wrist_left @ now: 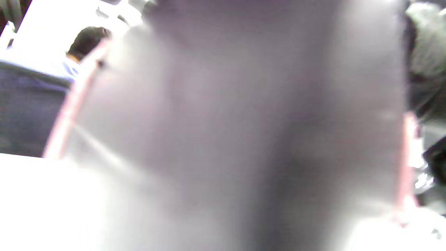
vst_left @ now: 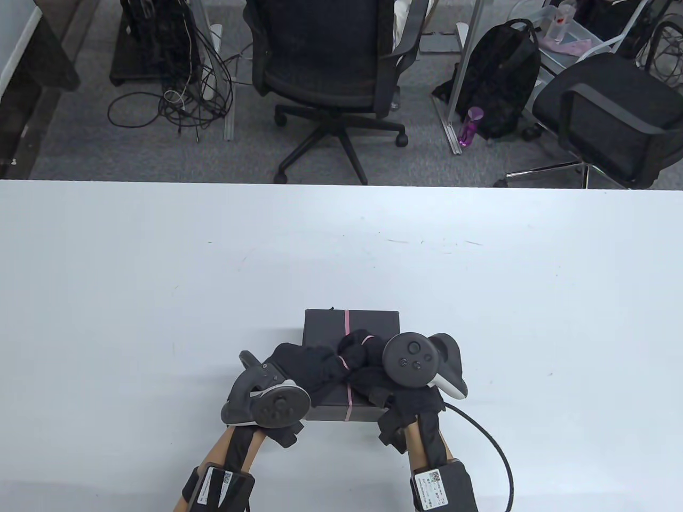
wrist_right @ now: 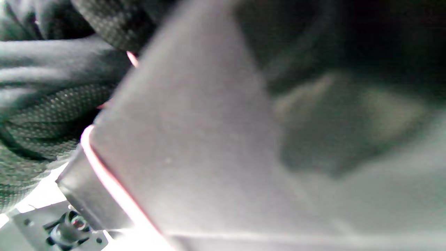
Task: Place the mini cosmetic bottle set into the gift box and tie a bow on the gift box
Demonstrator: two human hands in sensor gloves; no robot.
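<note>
A closed black square cardboard gift box (vst_left: 352,325) sits near the front edge of the white counter (vst_left: 160,277), a thin pink ribbon (vst_left: 347,320) running across its lid. Both black-gloved hands, left (vst_left: 307,365) and right (vst_left: 368,354), meet on top, fingers curled and pinching the ribbon.

White desk (vst_left: 160,266) with one black box on it

The gift box (vst_left: 325,324) sits closed at the lower centre of the table view, near the desk's bottom edge, a thin pink ribbon (vst_left: 347,320) running across its lid; faint scuff marks show right of centre.
</note>
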